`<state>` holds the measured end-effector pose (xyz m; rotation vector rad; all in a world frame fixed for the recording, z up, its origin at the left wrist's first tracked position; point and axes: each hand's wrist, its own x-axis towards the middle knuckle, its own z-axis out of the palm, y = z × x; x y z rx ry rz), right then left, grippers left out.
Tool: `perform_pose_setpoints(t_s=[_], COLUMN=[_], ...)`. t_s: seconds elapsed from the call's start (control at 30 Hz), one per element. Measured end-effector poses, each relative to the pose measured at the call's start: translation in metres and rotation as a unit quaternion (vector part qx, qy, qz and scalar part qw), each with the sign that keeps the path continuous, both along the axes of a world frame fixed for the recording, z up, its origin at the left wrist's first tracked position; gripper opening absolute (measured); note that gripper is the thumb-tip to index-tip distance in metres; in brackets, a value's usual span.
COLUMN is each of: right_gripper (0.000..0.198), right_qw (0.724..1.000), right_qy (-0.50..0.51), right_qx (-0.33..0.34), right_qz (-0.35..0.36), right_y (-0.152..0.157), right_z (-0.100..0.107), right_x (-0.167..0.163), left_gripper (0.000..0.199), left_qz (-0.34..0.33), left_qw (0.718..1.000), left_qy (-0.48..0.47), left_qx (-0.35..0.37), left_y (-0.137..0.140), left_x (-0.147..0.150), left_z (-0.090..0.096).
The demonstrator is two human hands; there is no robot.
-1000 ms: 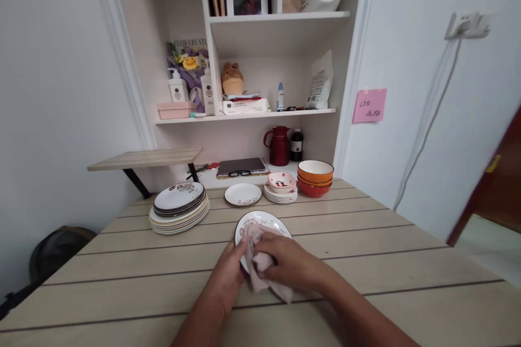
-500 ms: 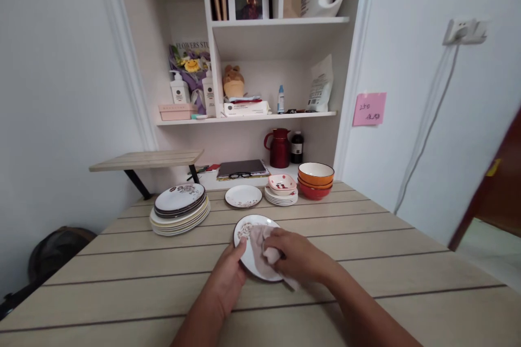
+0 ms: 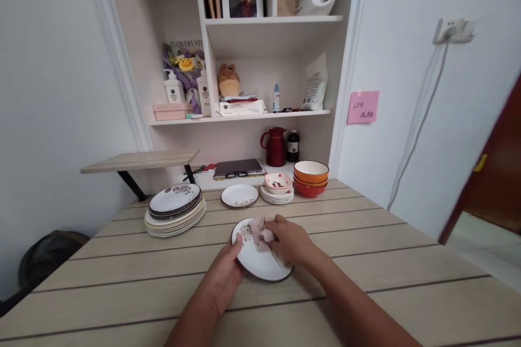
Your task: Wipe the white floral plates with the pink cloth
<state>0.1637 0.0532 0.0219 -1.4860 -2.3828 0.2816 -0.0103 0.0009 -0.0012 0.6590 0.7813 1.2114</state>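
Observation:
A white plate (image 3: 260, 264) with a dark rim and a brown flower print is low over the middle of the table; whether it touches the wood I cannot tell. My left hand (image 3: 228, 271) grips its left edge, thumb on top and fingers underneath. In my right hand (image 3: 290, 241) is a bunched pale pink cloth (image 3: 260, 230), pressed on the plate's upper right part. Some of the cloth is hidden under my fingers. Just beyond lies a similar flowered plate (image 3: 240, 195).
On the table's left stands a stack of plates (image 3: 175, 214) beside a small raised wooden shelf (image 3: 140, 160). Farther back right are small plates (image 3: 277, 196) under a square pink bowl (image 3: 278, 182), and stacked orange and red bowls (image 3: 311, 179). A red jug (image 3: 276, 147) stands behind.
My right hand has slid the cloth up toward the plate's far edge, baring more of its lower right. My left hand keeps its hold. The whole view has shifted slightly.

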Motion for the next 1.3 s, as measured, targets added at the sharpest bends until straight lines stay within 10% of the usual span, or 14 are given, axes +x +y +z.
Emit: perform_pose_setpoints(t_s=[0.27, 0.7, 1.0, 1.3], right_gripper=[0.017, 0.034, 0.023, 0.034], right_qw=[0.976, 1.0, 0.972, 0.996], right_qy=[0.052, 0.016, 0.063, 0.077], right_qx=[-0.025, 0.009, 0.0, 0.043], right_qz=[0.21, -0.026, 0.225, -0.003], right_y=[-0.024, -0.003, -0.026, -0.007], right_z=[0.001, 0.001, 0.001, -0.004], right_x=[-0.004, 0.0, -0.007, -0.016], left_gripper=[0.044, 0.052, 0.046, 0.048], left_qz=[-0.02, -0.041, -0.026, -0.025], left_qw=[1.0, 0.999, 0.998, 0.998], left_qy=[-0.004, -0.005, -0.036, -0.047], left_qx=[0.011, 0.017, 0.034, 0.025], left_y=[-0.003, -0.002, 0.0, 0.001], left_x=[0.0, -0.001, -0.004, -0.004], left_z=[0.002, 0.001, -0.005, -0.004])
